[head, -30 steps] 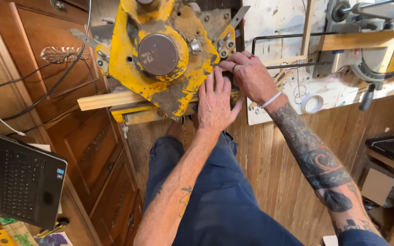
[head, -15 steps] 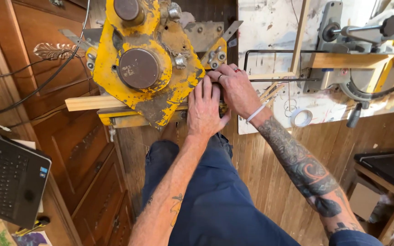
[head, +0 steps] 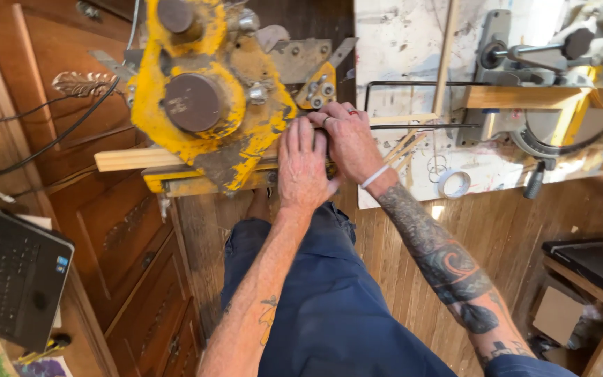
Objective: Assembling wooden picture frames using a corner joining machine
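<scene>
The worn metal saw machine (head: pixel 211 105) is chipped yellow with a dull brown round cap and grey bolted plates; the long wooden strip (head: pixel 134 159) under it is pale tan. The left hand (head: pixel 303 167) is bare, the right hand (head: pixel 349 139) wears a red ring and white wristband above a dark blue-grey swirling tattoo. The paint-flecked board (head: pixel 406 63) is white, the trousers (head: pixel 329 307) navy, the open laptop (head: pixel 12 272) black

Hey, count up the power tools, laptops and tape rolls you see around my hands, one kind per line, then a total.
Yellow power saw, under the left hand and right hand: 1
Miter saw on the white bench: 1
Black laptop: 1
Tape roll: 1
Total: 4
</scene>
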